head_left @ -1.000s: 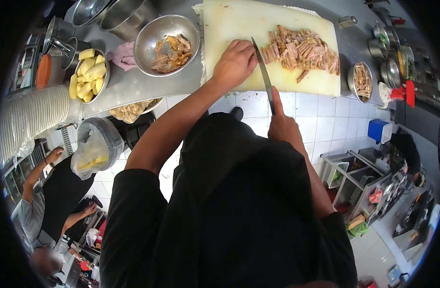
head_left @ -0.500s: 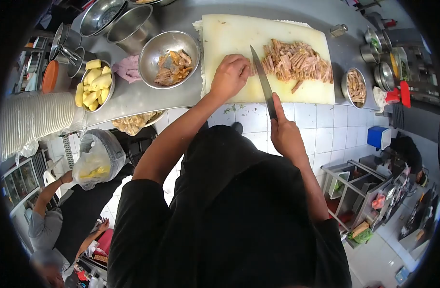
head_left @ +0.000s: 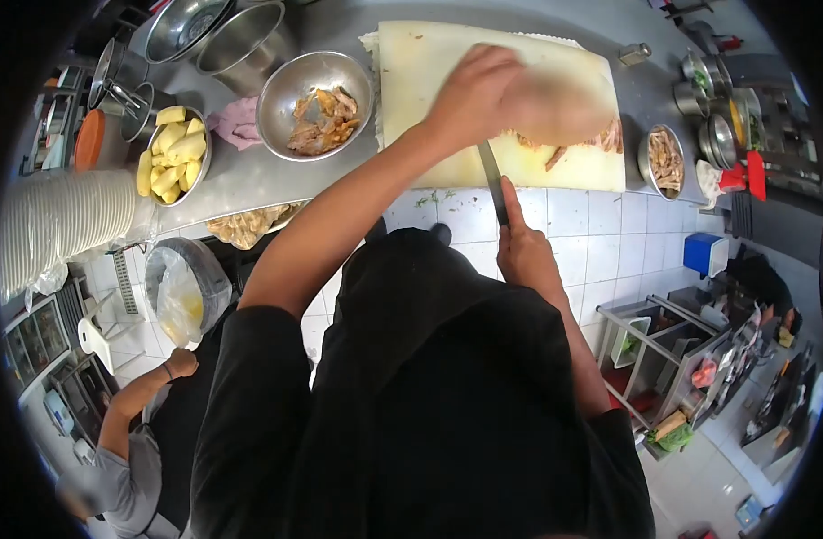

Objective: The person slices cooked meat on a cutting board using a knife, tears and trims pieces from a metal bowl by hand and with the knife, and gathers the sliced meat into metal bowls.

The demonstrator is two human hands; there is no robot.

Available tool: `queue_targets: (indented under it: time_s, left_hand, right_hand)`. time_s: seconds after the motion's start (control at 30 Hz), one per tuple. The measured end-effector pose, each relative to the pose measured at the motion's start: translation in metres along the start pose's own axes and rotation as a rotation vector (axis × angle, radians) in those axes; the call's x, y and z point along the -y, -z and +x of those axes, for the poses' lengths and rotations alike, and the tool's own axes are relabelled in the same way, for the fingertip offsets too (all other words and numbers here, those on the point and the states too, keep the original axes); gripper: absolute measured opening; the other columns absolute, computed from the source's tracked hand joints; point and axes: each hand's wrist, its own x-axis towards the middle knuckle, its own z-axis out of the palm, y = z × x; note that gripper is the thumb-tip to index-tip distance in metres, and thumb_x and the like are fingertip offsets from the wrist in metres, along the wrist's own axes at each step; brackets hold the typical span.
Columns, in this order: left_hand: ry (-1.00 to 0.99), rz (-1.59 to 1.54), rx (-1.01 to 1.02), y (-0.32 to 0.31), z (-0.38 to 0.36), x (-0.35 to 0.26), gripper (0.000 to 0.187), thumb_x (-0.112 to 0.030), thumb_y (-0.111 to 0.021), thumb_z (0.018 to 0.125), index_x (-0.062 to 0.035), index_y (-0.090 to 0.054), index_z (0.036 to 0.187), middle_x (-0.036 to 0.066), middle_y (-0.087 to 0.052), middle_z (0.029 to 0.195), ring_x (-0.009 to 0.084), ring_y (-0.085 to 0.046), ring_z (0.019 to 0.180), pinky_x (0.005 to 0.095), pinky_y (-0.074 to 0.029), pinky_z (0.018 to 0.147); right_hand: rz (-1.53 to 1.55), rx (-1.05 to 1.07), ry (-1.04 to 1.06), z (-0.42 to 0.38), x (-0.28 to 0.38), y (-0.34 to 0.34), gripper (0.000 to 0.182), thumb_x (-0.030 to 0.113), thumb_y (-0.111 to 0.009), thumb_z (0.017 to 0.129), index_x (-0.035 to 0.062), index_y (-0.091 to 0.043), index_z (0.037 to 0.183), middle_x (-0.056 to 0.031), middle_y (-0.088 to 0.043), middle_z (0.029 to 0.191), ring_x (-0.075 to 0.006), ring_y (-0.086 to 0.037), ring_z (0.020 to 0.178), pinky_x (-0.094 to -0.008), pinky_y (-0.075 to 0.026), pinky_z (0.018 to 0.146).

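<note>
At the left edge, about nine o'clock, a stack of white plates stands beside one steel bowl of peeled potato pieces; at about eleven o'clock one pink cloth lies by one steel bowl of cooked meat pieces, with two empty steel bowls behind it. Below them, under the edge of the steel worktop, a bin lined with a plastic bag sits on the floor, and another person crouches at seven o'clock. At twelve o'clock lies one white cutting board. The left hand is blurred over the pile of sliced meat at one o'clock; it lies on the pile, but whether it is cupped or clenched I cannot tell. The right hand is clenched round the handle of one knife, forefinger along the spine, blade lying over the board's near edge. To do this well, I judge the blade should rest flat and idle while the free hand gathers the slices, fingertips kept off the edge. At two o'clock one small steel bowl of meat strips stands beside the board.
</note>
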Motion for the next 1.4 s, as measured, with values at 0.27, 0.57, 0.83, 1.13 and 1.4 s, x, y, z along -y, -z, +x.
queue_targets:
  time_s: [0.27,0.57,0.83,1.13,1.4]
  left_hand:
    - [-0.117,-0.119,0.274,-0.081,-0.031,0.009,0.043,-0.021,-0.059,0.088,-0.0075,-0.049,0.128,0.017,-0.052,0.125,0.0347,-0.048,0.118,0.0452,-0.041,0.101]
    - [-0.067,-0.128,0.018,-0.003,-0.029,-0.026,0.028,-0.016,-0.065,0.084,-0.0059,-0.063,0.110,0.011,-0.059,0.115,0.0301,-0.054,0.110,0.0405,-0.046,0.095]
    - [0.521,0.414,0.153,0.160,-0.077,0.044,0.027,-0.012,-0.071,0.076,-0.0045,-0.068,0.102,0.013,-0.068,0.098,0.0264,-0.066,0.089,0.0343,-0.052,0.079]
    - [0.711,0.326,0.474,0.221,-0.083,0.054,0.036,-0.020,-0.071,0.075,-0.0076,-0.067,0.109,0.011,-0.068,0.097,0.0239,-0.064,0.089,0.0327,-0.050,0.081]
    - [0.698,0.410,1.005,0.189,-0.061,0.079,0.056,-0.030,-0.071,0.065,-0.0115,-0.064,0.118,0.013,-0.066,0.111,0.0309,-0.062,0.100,0.0382,-0.049,0.086]
  right_hand:
    - [0.004,0.049,-0.063,0.008,-0.008,-0.012,0.081,0.002,-0.049,0.084,0.0251,-0.011,0.153,-0.0289,-0.063,0.071,-0.0477,-0.062,0.069,-0.0566,-0.048,0.065]
    - [-0.015,-0.192,-0.002,0.009,-0.016,0.011,0.072,0.007,-0.050,0.091,0.0255,-0.016,0.152,-0.0284,-0.061,0.066,-0.0484,-0.060,0.065,-0.0571,-0.046,0.061]
    - [-0.061,0.026,0.000,-0.007,-0.016,-0.013,0.069,0.010,-0.049,0.094,0.0321,-0.017,0.151,-0.0261,-0.062,0.065,-0.0451,-0.063,0.064,-0.0535,-0.049,0.059]
    - [-0.030,-0.120,-0.033,0.004,-0.028,-0.010,0.073,0.006,-0.050,0.092,0.0300,-0.014,0.152,-0.0266,-0.062,0.068,-0.0460,-0.062,0.066,-0.0539,-0.048,0.061]
    - [-0.011,-0.140,-0.020,0.003,-0.026,-0.016,0.074,0.005,-0.049,0.092,0.0290,-0.013,0.152,-0.0269,-0.063,0.069,-0.0467,-0.062,0.068,-0.0541,-0.048,0.063]
